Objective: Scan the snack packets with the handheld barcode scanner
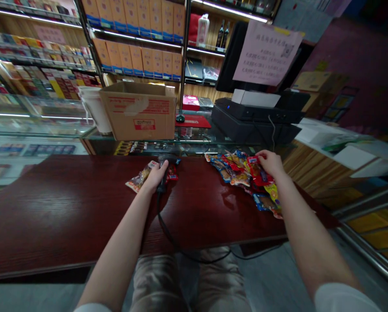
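Handheld barcode scanner (165, 159) gripped in the left hand (155, 175), right hand (271, 164) at snack packets.
Left fingers curled closed around the black scanner, just above a lone snack packet (138, 178) on the dark red wooden counter (57, 203); right fingers (261, 156) narrowly pinching a red packet (257, 171) at a loose heap of packets (229, 169); scanner cord (163, 221) trailing over the counter edge.

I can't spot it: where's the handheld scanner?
In the head view, the black handheld scanner is gripped in the left hand, beside a snack packet on the dark red counter.
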Motion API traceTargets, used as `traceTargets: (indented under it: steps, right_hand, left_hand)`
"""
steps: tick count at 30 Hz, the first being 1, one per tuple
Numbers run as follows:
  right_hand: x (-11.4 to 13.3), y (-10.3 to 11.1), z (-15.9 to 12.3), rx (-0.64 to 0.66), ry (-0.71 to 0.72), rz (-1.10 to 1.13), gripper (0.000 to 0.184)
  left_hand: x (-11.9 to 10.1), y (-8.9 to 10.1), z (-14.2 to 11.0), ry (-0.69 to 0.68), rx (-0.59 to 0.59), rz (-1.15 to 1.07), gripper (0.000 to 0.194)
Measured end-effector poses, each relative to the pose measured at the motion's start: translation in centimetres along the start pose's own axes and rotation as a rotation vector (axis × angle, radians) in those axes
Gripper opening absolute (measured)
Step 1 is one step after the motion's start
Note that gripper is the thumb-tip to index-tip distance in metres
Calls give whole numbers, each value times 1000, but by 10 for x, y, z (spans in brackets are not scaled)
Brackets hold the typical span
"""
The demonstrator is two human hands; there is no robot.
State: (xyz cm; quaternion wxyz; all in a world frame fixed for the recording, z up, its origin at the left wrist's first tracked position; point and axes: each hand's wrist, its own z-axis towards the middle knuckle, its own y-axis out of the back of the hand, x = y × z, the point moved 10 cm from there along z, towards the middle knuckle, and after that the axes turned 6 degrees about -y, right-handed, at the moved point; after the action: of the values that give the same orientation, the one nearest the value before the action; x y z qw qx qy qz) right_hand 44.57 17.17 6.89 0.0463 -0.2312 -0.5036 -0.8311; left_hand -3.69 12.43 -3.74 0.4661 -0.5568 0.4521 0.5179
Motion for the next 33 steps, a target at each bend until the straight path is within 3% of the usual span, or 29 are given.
traceTargets:
  steps: [3,6,9,12,15,18,22,26,30,33]
  right_hand:
    - [19,-3,-18,-123,83,-66,29]
    - [69,-15,-47,-174,237,-38,30]
    - [134,-57,-80,-21,411,25,26]
    - [191,-117,-106,221,475,135,32]
    - [238,-174,-123,423,466,247,46]
    - [266,-213,-129,526,391,256,54]
    - [275,-234,-129,582,315,131,45]
    - [269,-230,-130,564,341,54,29]
    - [250,-222,-128,554,307,52,17]
    - [221,-215,-121,561,223,67,29]
  left_hand:
    - [3,-4,1,14,-27,-22,35]
    - [3,-4,2,4,-42,-67,40]
    - [-6,4,3,-31,-40,-126,46]
    - [-21,26,4,-105,-114,-172,46]
    - [-25,44,4,-102,-169,-167,45]
    - [-20,46,3,-38,-154,-155,46]
    - [-17,47,3,-14,-162,-143,44]
    - [-17,51,5,-13,-166,-115,44]
    - [-19,54,7,-41,-180,-113,47]
    - [-24,53,6,-83,-190,-114,46]
